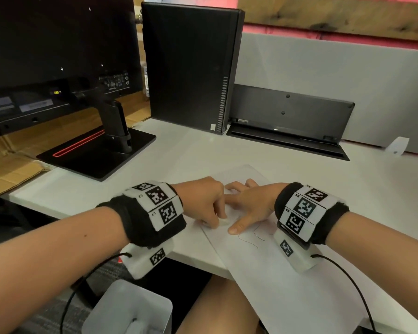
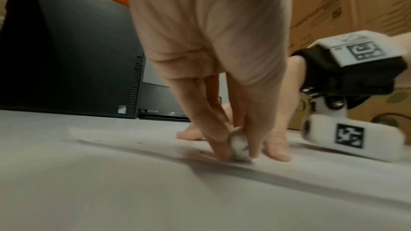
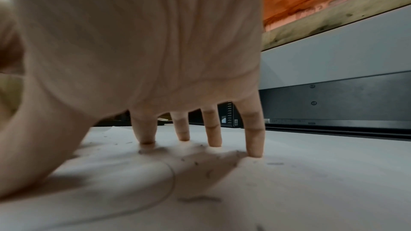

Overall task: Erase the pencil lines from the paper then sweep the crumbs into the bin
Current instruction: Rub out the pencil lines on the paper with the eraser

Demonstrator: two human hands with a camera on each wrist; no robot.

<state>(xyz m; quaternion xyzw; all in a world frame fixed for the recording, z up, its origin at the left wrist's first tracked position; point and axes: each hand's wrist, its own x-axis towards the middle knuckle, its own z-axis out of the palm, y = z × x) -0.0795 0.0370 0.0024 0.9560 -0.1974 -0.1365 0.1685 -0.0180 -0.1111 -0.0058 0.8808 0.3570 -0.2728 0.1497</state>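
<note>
Down by the knees sits the bin [image 1: 128, 307], a pale open tub below the desk edge, waiting for the sweep. Just above it the paper [image 1: 287, 285] hangs a corner off the desk [image 1: 384, 189], and that tells you how it handles: thin, light, floppy, ready to slide or crumple under a rub unless something pins it. Pencil lines [image 1: 253, 237] curl across it right beside the right thumb, not yet rubbed out.

Now the left hand [image 1: 203, 203]: fingers curled down, thumb and fingertips [image 2: 219, 148] pinching the eraser [image 2: 239, 147], a small rounded white nub, greyed with graphite, pressed to the sheet near its left edge. Small and smooth like that, it looks easy to lose, so a low pinch close to the paper seems the right hold, and that is the hold we see.

The right hand [image 1: 249, 203] plays clamp: palm arched, fingers [image 3: 254, 133] spread apart and straight, tips planted on the paper, thumb down too, holding nothing. Grey crumbs [image 3: 195, 162] lie scattered round those fingertips, tiny and light; I'd guess a soft brushing stroke moves them, a hard one smears.

Beyond, a black computer [image 1: 191, 68] stands at the back of the desk.
</note>
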